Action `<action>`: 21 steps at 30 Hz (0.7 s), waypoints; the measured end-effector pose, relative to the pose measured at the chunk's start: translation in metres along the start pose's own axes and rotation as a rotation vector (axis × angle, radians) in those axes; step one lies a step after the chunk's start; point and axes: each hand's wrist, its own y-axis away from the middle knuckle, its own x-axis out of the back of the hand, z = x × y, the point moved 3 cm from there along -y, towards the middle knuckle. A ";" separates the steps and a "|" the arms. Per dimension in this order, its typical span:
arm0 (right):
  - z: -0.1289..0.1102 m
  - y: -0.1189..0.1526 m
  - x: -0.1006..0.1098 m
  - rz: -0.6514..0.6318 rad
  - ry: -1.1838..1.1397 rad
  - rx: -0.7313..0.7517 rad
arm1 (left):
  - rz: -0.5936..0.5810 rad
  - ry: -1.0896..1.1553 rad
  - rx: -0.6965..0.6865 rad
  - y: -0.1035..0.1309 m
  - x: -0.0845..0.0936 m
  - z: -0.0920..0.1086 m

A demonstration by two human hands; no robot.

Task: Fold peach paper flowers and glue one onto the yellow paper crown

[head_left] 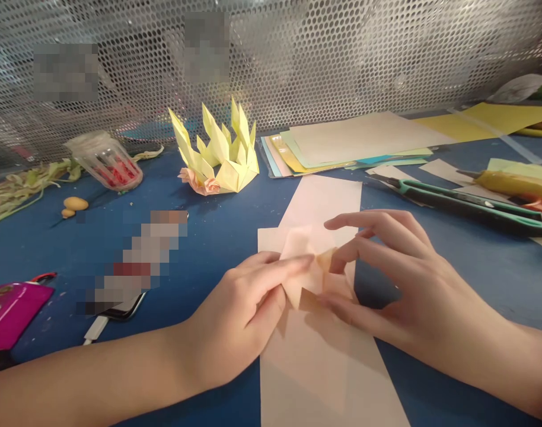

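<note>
Two bare hands, left (pixel 248 308) pinching and right (pixel 399 279) loosely curled, hold smooth, angular folded pink paper (pixel 304 273) above pale sheets (pixel 315 367); beyond stands a spiky yellow paper crown (pixel 220 157).

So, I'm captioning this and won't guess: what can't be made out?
All in the head view:
- Folded paper: partly covered by the left hand and right hand.
- Phone: screen pixelated.
- Magenta case: cut off by left edge.
- Beyond the perforated metal: blurred, partly pixelated.
</note>
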 end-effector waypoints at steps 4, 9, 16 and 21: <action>-0.005 -0.007 0.009 0.033 -0.076 0.007 | 0.087 -0.109 -0.064 0.006 -0.001 -0.001; 0.001 -0.008 0.007 -0.002 -0.175 -0.025 | 0.204 -0.261 -0.070 0.013 -0.001 -0.001; 0.008 -0.001 -0.003 -0.097 -0.201 -0.015 | -0.002 -0.109 0.065 0.003 0.000 0.003; 0.015 0.001 -0.009 -0.071 -0.169 -0.083 | -0.008 -0.041 0.105 0.005 -0.001 -0.002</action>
